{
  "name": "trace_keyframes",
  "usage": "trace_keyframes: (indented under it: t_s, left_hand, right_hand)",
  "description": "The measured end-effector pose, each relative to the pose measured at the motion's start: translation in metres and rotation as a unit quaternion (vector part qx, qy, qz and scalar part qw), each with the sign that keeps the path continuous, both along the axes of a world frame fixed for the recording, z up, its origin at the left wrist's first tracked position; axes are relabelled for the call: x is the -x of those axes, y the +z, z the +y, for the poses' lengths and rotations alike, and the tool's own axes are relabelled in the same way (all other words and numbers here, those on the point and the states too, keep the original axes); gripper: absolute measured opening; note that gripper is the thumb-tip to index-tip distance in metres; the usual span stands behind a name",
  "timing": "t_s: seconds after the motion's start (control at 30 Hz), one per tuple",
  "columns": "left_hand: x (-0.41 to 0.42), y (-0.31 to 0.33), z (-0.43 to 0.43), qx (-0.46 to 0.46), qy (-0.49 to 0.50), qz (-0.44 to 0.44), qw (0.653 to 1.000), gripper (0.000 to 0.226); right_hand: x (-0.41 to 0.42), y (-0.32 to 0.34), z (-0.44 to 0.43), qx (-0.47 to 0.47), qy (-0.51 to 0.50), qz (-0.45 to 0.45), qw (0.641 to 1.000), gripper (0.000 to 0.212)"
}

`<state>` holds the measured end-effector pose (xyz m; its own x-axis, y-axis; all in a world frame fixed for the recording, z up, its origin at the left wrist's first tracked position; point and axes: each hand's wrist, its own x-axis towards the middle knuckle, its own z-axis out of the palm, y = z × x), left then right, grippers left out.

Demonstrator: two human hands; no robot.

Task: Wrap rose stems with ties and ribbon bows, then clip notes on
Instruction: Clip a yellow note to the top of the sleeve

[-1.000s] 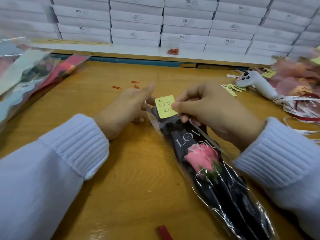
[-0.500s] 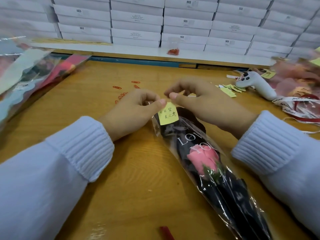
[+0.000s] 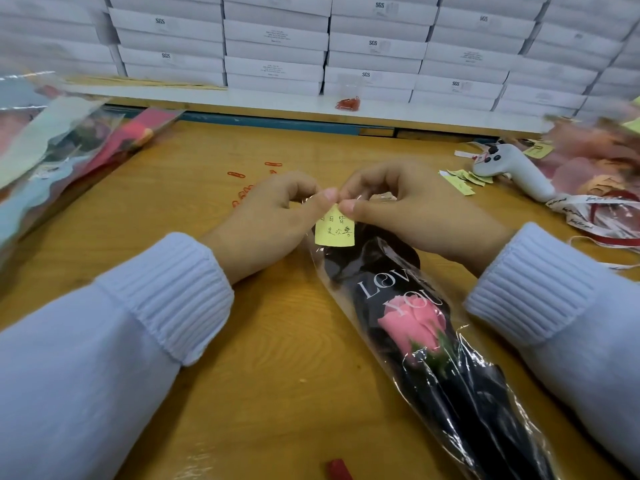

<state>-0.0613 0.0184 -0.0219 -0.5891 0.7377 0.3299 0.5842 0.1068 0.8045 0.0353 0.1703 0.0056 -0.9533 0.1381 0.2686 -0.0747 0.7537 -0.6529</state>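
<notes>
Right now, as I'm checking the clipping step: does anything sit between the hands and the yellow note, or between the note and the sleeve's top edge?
Nothing visible does. The left hand and right hand both pinch the yellow note at its top, against the rim of the rose sleeve. Whether a clip is on is hidden.

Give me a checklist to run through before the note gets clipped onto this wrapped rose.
The yellow note lies at the clear sleeve's open end: ok.
Both the left hand and right hand pinch its top edge: ok.
A clip already on it: cannot tell, fingertips hide that spot.
Spare red paper clips lie on the table nearby: ok.
A ribbon bow on the stem: cannot tell, out of view.
</notes>
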Motion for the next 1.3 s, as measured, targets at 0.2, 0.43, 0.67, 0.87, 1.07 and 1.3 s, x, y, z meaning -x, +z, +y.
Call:
trace_keyframes:
  t_s: [0.2, 0.43, 0.67, 0.87, 1.07, 1.3]
  left_hand:
    - [-0.001, 0.005, -0.004, -0.069, -0.024, -0.046, 0.996, 0.021]
    - [-0.01, 0.005, -0.001, -0.054, -0.021, 0.0, 0.998, 0.023]
    - [-0.013, 0.005, -0.001, -0.064, -0.028, -0.019, 0.997, 0.019]
    - [-0.013, 0.006, -0.002, -0.067, -0.027, -0.011, 0.997, 0.019]
    - [-0.012, 0.006, -0.001, -0.081, -0.008, 0.011, 0.997, 0.015]
    - [-0.011, 0.011, -0.004, -0.099, 0.006, 0.097, 0.99, 0.02]
  right_hand:
    - [-0.006, 0.008, -0.001, -0.006, -0.002, 0.043, 0.999, 0.008]
    - [-0.013, 0.014, 0.002, -0.011, 0.0, 0.073, 0.997, 0.006]
    - [-0.013, 0.011, -0.001, -0.034, -0.018, 0.091, 0.995, 0.007]
    - [-0.017, 0.013, -0.003, 0.022, -0.005, 0.081, 0.996, 0.009]
    - [-0.017, 0.012, -0.004, 0.04, 0.002, 0.085, 0.996, 0.013]
    - [-0.016, 0.009, -0.004, 0.069, -0.018, 0.09, 0.993, 0.012]
